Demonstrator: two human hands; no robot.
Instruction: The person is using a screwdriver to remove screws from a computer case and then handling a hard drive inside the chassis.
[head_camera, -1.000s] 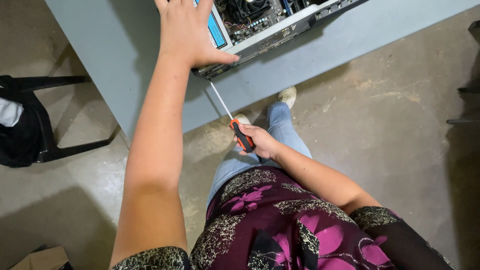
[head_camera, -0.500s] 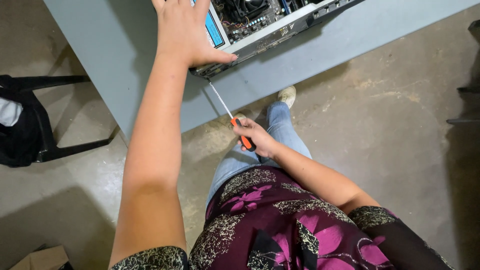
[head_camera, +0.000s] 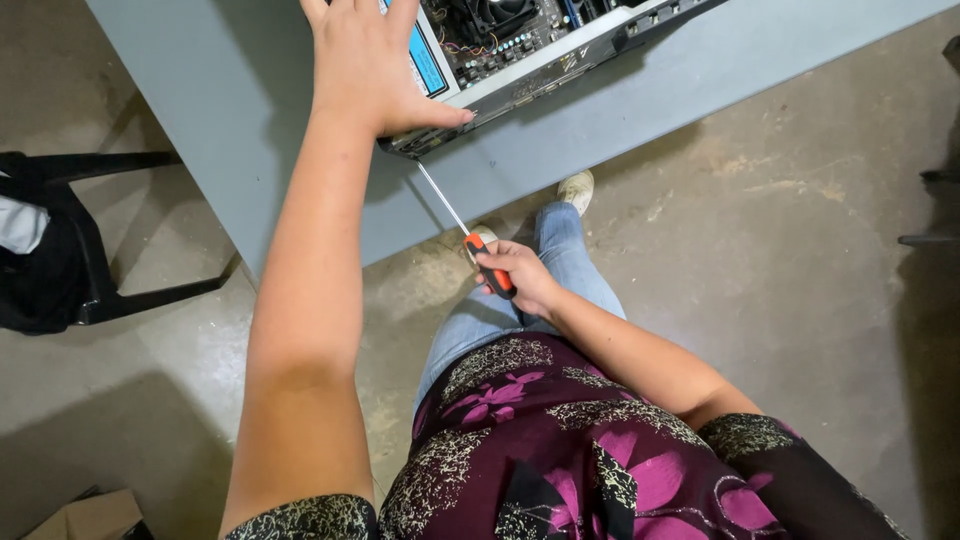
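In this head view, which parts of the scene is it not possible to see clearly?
- Screwdriver tip: hidden under the computer case edge, so what it touches is unknown.
- Left hand: fingertips cut off by the top edge of the picture.
- Computer case: mostly cut off at the top; its inner parts are too small to tell.
- Right hand: covers most of the orange handle.

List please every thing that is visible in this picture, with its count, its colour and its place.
open computer case with circuit board: one, grey and black, on the table edge, top centre
grey table: one, across the top
orange-and-black-handled screwdriver: one, metal shaft pointing to the case's side
black chair: one, left, on the floor
cardboard box: one, brown, bottom left corner
concrete floor: grey, below
left hand: flat on the case
right hand: gripping the screwdriver handle
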